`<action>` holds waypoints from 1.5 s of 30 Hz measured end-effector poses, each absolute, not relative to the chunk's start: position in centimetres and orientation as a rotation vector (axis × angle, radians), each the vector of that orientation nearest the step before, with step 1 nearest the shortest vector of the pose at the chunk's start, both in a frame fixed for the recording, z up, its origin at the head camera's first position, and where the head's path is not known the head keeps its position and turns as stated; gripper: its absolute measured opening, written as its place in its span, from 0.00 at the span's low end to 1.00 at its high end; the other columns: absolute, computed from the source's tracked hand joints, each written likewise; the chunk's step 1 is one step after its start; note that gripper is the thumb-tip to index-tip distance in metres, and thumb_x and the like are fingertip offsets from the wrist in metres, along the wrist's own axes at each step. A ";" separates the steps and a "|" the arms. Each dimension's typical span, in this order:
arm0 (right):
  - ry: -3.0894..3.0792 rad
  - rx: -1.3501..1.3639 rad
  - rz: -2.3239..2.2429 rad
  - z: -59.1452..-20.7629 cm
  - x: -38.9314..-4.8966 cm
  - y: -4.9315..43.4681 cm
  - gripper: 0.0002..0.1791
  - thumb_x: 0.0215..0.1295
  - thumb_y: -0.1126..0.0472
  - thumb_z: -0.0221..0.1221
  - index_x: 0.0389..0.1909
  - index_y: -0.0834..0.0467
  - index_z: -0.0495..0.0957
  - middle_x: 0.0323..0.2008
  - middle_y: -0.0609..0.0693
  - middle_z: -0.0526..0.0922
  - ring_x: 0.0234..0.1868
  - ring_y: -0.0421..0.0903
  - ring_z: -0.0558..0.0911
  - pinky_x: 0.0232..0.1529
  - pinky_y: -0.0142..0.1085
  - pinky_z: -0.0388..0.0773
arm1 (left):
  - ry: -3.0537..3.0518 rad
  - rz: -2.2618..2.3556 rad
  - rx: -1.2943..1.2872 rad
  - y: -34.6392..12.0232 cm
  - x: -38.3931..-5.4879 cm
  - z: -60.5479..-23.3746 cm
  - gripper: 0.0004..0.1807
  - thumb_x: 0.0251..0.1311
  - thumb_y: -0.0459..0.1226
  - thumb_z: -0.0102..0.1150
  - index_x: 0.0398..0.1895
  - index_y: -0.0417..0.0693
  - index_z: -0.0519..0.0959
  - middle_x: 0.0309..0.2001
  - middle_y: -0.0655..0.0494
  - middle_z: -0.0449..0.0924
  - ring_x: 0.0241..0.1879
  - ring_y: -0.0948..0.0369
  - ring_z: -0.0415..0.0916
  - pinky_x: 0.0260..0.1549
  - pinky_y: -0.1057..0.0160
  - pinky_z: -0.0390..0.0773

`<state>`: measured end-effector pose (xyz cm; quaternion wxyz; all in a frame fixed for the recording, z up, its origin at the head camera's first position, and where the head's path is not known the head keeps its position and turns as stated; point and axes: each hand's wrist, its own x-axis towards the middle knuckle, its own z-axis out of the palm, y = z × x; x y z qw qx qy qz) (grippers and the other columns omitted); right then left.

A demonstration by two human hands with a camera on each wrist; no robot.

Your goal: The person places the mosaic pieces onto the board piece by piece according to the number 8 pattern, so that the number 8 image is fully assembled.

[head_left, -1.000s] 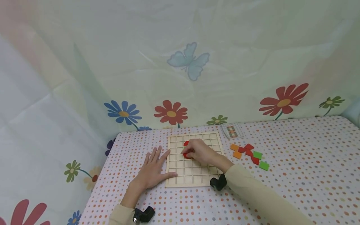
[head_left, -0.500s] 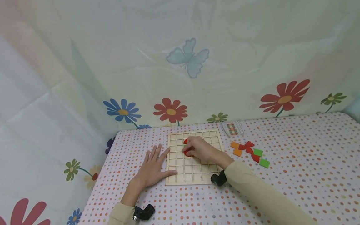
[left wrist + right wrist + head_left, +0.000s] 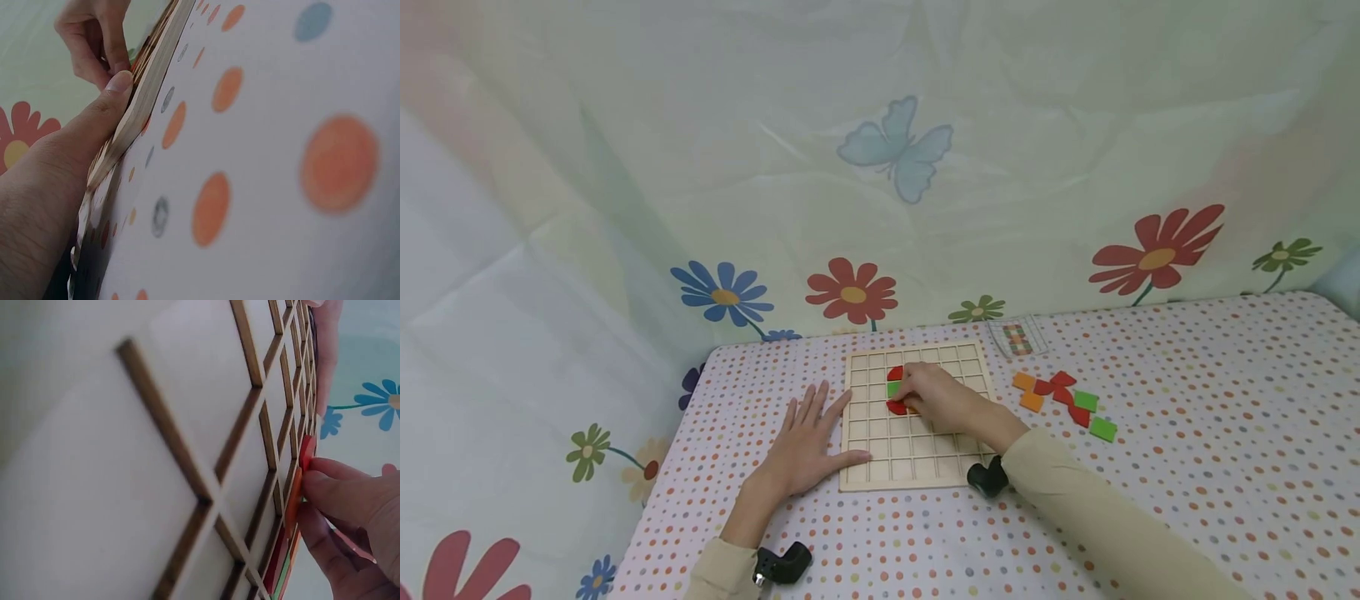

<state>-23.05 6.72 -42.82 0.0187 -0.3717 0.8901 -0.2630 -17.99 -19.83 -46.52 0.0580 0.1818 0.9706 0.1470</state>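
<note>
A wooden grid board (image 3: 880,475) lies on the table with several coloured tiles in its cells. Over its middle, my right hand (image 3: 942,398) curls its fingertips down at a red round-edged tile (image 3: 895,408), by a green tile (image 3: 892,389). Another red tile (image 3: 896,373) sits in the cell behind. In the right wrist view, thumb and fingers close in at the red tile (image 3: 307,450), beside an orange tile (image 3: 293,503); more tiles lie partly hidden by the hand. My left hand (image 3: 805,450) is spread flat, its thumb (image 3: 103,115) on the board's left border.
To the board's right lie loose tiles: two orange (image 3: 1032,402), several red (image 3: 1063,396) and two green (image 3: 1102,429). A printed pattern sheet (image 3: 1017,337) rests behind them. The dotted tablecloth (image 3: 1217,433) meets a flowered backdrop (image 3: 760,208). Both wrists carry black cameras (image 3: 784,564).
My right fingertips have drawn slightly back and right, so more of the red tile and the green tile shows. The left hand stays put; the head view has tilted slightly.
</note>
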 end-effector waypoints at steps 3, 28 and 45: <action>2.770 -1.142 -0.843 -42.7 -22.9 6.6 0.07 0.68 0.72 0.67 0.43 0.64 0.90 0.36 0.50 0.80 0.36 0.42 0.75 0.38 0.32 0.77 | 2.947 0.425 0.544 -19.9 -18.0 -46.5 0.55 0.63 0.73 0.54 0.86 0.60 0.50 0.85 0.45 0.38 0.84 0.46 0.32 0.80 0.39 0.36; 2.883 -1.041 -0.867 -42.9 -21.2 4.5 0.06 0.66 0.76 0.66 0.38 0.68 0.90 0.36 0.56 0.83 0.41 0.51 0.81 0.41 0.36 0.83 | 2.953 0.424 0.557 -19.7 -18.1 -46.8 0.56 0.62 0.73 0.55 0.87 0.61 0.49 0.86 0.46 0.37 0.84 0.47 0.30 0.80 0.39 0.34; 3.033 -0.787 -0.945 -40.5 -18.4 12.2 0.06 0.63 0.72 0.70 0.40 0.63 0.90 0.39 0.52 0.83 0.44 0.52 0.82 0.39 0.40 0.84 | 2.968 0.466 0.561 -19.7 -17.9 -46.5 0.54 0.63 0.71 0.57 0.86 0.58 0.53 0.85 0.42 0.42 0.84 0.43 0.35 0.80 0.37 0.38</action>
